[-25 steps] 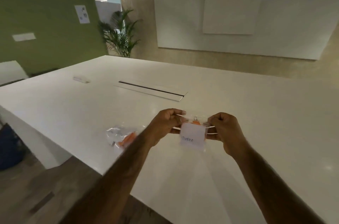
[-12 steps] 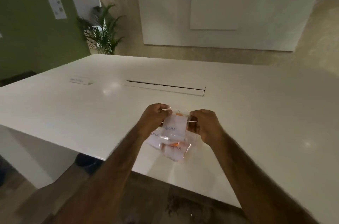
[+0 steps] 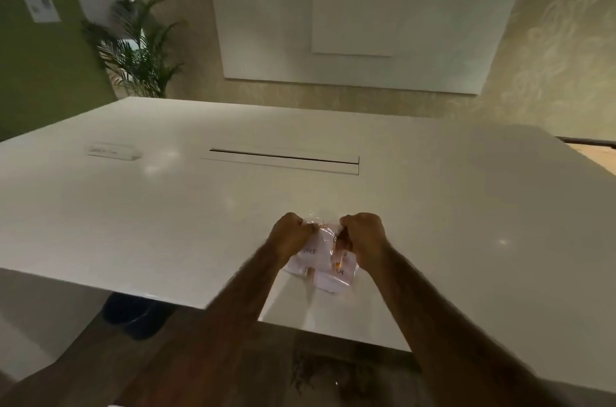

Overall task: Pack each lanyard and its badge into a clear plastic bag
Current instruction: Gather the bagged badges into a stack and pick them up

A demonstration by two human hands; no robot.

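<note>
A clear plastic bag (image 3: pixel 322 240) with a white badge and an orange lanyard (image 3: pixel 339 258) inside hangs between my hands near the front edge of the white table (image 3: pixel 166 223). My left hand (image 3: pixel 290 235) pinches the bag's top edge on the left. On the right, my right hand (image 3: pixel 361 235) pinches the same top edge. Under the held bag, more packed bags with white badges (image 3: pixel 328 276) lie on the table; how many I cannot tell.
A long cable slot (image 3: pixel 283 161) runs across the table's middle. A small white name card (image 3: pixel 111 151) lies at the far left. A potted palm (image 3: pixel 140 49) and whiteboards (image 3: pixel 350 16) stand behind. A dark object (image 3: pixel 133 313) sits under the table.
My view has swung right, away from the packed bag at the left. Both hands have carried the bag lower, over the packed bags near the front edge, and moved closer together.
</note>
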